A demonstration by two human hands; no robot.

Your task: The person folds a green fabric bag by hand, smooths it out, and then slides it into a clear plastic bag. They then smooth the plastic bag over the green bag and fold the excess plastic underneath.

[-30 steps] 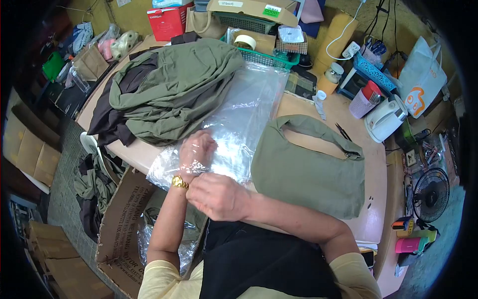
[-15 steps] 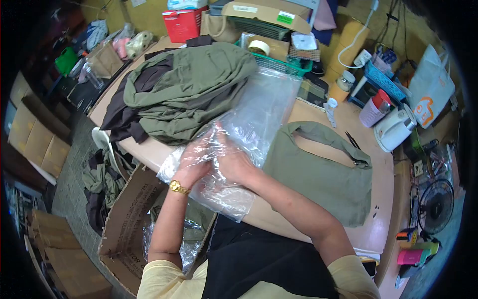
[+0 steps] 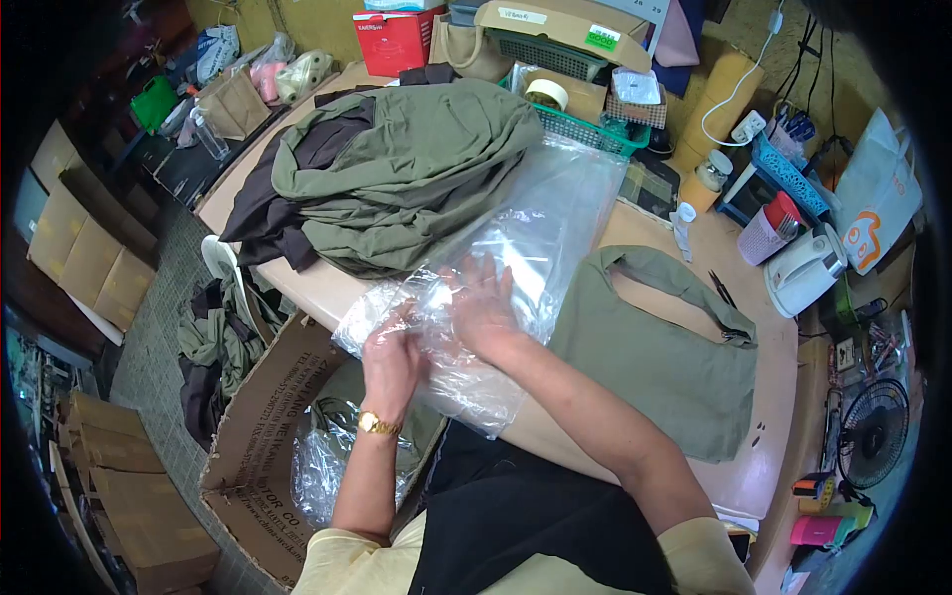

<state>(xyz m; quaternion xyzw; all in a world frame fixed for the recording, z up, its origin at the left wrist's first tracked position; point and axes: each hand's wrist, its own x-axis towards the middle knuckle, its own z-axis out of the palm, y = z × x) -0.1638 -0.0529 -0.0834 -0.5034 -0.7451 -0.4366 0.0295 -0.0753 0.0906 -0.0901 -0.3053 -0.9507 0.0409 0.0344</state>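
Observation:
Clear plastic bags [image 3: 560,208] lie spread over the table between a heap of olive green cloth and a flat olive green tote bag [image 3: 654,367]. My left hand [image 3: 390,362], with a gold watch at its wrist, has its fingers closed on the crumpled near edge of a plastic bag. Beside it, my right hand [image 3: 484,309] has its fingers spread, with the clear film around them. The tote bag lies to the right of my right forearm, its handle loop toward the back.
The green and dark cloth heap [image 3: 397,178] covers the table's back left. Below the left edge stands an open cardboard box [image 3: 263,426] holding film-wrapped green pieces. Black tweezers [image 3: 722,288], a white kettle [image 3: 808,268] and a green basket [image 3: 605,137] line the right and back.
My hands have moved apart: the left has drawn back toward me, and the right has spread its fingers. The whole view has shifted slightly.

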